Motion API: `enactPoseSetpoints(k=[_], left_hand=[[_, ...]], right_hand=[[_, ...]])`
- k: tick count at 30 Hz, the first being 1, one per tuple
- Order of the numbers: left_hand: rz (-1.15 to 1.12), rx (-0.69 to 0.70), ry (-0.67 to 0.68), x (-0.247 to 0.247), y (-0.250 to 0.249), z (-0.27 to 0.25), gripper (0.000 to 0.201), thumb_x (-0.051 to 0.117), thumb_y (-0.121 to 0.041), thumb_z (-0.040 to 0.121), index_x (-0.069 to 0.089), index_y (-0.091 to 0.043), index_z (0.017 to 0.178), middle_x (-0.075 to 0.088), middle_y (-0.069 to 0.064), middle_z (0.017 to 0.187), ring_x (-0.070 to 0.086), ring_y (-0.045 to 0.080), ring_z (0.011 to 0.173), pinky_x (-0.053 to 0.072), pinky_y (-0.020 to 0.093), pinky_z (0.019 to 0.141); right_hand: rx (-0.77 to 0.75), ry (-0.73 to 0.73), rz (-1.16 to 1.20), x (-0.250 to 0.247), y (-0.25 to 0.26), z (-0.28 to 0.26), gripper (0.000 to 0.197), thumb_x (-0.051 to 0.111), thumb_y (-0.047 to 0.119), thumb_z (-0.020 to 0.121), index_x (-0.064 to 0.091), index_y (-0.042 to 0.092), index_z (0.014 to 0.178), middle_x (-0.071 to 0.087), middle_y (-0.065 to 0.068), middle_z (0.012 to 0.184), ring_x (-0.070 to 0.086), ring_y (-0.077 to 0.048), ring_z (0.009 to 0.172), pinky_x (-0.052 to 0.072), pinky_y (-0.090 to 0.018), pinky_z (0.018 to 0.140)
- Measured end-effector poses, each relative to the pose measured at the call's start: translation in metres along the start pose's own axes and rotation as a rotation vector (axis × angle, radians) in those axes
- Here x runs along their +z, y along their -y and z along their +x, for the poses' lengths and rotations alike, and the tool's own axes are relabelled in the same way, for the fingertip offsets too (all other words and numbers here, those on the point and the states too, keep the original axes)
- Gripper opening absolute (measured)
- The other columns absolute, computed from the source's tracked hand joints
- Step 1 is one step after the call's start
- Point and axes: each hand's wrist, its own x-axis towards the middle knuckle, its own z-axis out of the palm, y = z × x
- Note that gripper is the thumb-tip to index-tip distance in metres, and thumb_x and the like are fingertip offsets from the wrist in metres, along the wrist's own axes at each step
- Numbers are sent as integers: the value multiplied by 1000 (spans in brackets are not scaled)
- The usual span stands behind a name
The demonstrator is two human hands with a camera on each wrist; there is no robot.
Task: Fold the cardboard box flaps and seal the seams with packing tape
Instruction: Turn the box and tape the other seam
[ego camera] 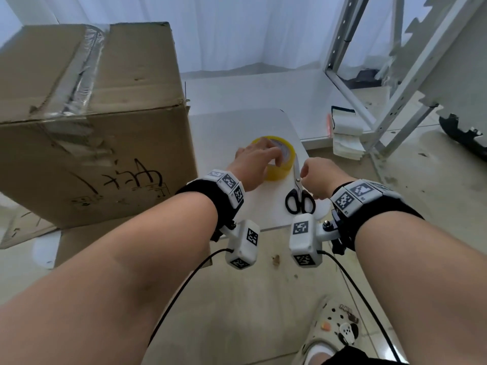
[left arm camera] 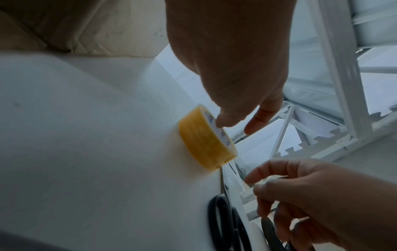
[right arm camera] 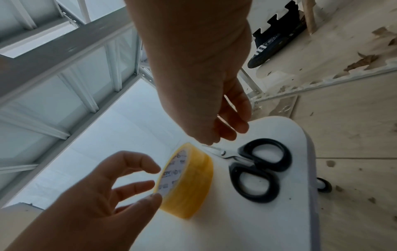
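The left hand (ego camera: 254, 164) is reaching over the yellow roll of packing tape (ego camera: 279, 164) lying on the white tabletop (ego camera: 226, 133), fingers loose; the right hand (ego camera: 320, 177), loosely curled and holding nothing, is hovering above the black-handled scissors (ego camera: 299, 196); the taped brown cardboard box (ego camera: 92, 122) is standing at the left.

One cardboard box (ego camera: 92, 122), one tape roll (ego camera: 279, 164), one pair of scissors (ego camera: 299, 191), two hands.

- I see a small white tabletop (ego camera: 266, 214) with rounded corners.
- On it, the cardboard box (ego camera: 100, 143) stands at the left.
- The yellow tape roll (ego camera: 279, 164) lies flat, right of the box.
- Black-handled scissors (ego camera: 299, 196) lie just right of the roll, handles nearest me.
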Motion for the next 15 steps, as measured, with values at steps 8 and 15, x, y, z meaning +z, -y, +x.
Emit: enactPoseSetpoints(k=[8,15], left_hand=[[25,36,-157,-76,-12,-58,38,50,1,85,53,-17,117,45,5,128,45,25,115,33,34,97],[57,25,-339,-160,-11,-145,33,49,1,88,53,-14,118,49,6,124,51,21,108,43,32,96]], right_hand=[[-177,-100,-16,-22,69,-37,20,42,13,93,61,17,97,62,-11,107,64,-32,95,53,-43,87],[-351,-410,49,-27,131,-88,31,49,13,89,48,15,120,55,-8,120,53,-26,108,45,-38,86]])
